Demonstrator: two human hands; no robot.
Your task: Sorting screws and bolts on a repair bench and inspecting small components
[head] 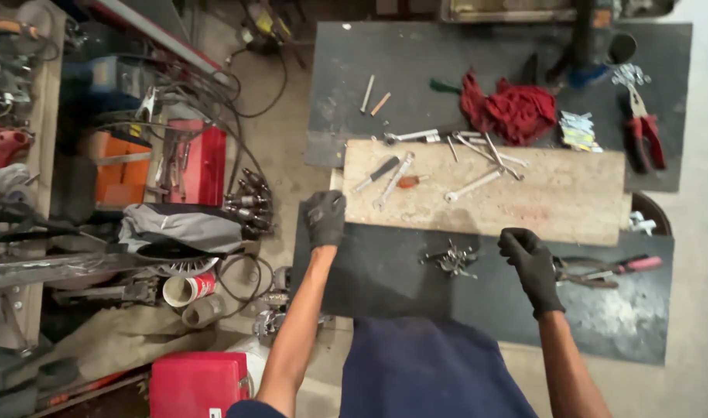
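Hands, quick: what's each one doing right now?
Left hand: gloved, curled at the wooden board corner; grip cannot be told.
Right hand: gloved, loosely curled, holding nothing.

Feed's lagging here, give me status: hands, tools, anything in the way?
Left hand gloved, at board corner, holding nothing. Right hand gloved, empty, beside pliers. Metal cluster between hands. Wrenches scattered on board.

Free: bare dark rubber mat (385, 271) between hands. Obstacles: small metal parts cluster (454, 258) centre; pink-handled pliers (601, 271) right; scattered steel wrenches (416, 166) crowding pale wooden board (555, 197).
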